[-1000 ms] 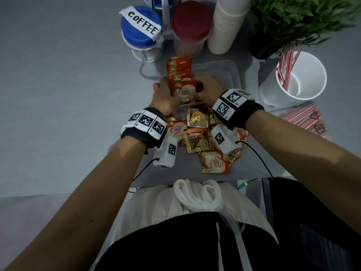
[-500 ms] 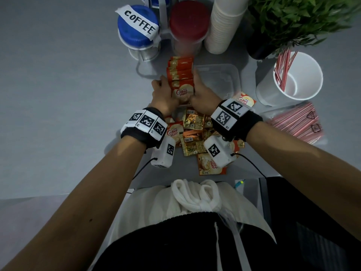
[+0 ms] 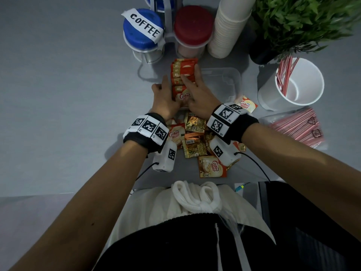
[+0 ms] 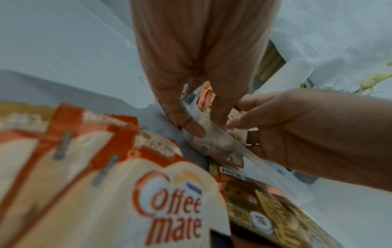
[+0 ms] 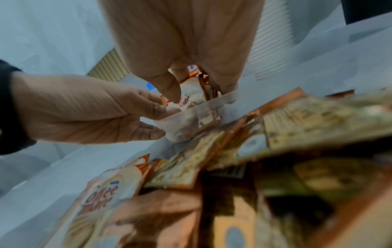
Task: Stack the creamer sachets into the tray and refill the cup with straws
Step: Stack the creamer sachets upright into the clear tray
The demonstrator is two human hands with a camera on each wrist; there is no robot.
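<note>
The right hand (image 3: 197, 95) slid up from the near end of the sachet row (image 3: 182, 79) in the tray (image 3: 230, 79) at upper centre, its fingers now laid over the top; the left hand (image 3: 164, 98) stayed alongside.

"COFFEE" on the blue lid's paper label (image 3: 145, 27); "Coffee mate" on the creamer sachets (image 3: 212, 166).

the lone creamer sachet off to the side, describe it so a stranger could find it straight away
Start at the big white cup holding a few red-striped straws, on the right. At its base, towards the clear tray, lies one creamer sachet, face up. Unlike the sachet pile nearer the person, it lies alone.
</note>
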